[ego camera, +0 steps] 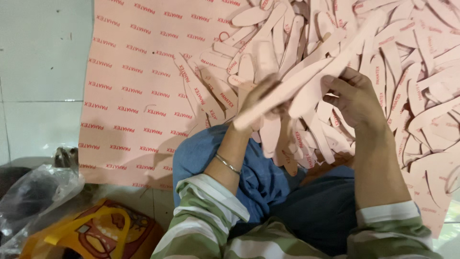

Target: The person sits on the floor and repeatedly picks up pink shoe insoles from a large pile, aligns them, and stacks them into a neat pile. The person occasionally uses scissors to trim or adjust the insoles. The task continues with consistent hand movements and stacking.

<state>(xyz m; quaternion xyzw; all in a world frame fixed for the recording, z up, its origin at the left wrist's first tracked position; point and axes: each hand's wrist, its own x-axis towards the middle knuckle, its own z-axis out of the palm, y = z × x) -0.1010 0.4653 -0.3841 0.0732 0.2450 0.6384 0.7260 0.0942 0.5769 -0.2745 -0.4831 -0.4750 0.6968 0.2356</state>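
White floor tiles [43, 57] are the backdrop, with a big pink printed sheet [129, 96] spread flat over them and the person sitting right at its near edge.

Both hands are up over the lap, close together, sharing a small stack of pink insole-shaped cutouts [306, 84]. The left hand [261, 103] is closed around the stack's lower end, a bit motion-blurred, thin bangle [226, 164] on the wrist. The right hand [354, 98] pinches the stack from its far side, fingers curled over the edge. So both are clamped on that bundle, not empty.

Going by looks, these pieces are light, thin and bendy, like fibreboard or foam sheet; the long ones droop a little. Probably not fragile, but easy to crease, and a loose stack would slide apart. I'd say gripping across the narrow waist or near one end, thumb on top, is the sane spot.

Behind the stack and to its right there's a huge heap of loose cutouts [407, 62]. Well to the stack's lower left sit a clear plastic bag [33, 192] and a yellow-orange bag [91, 230].
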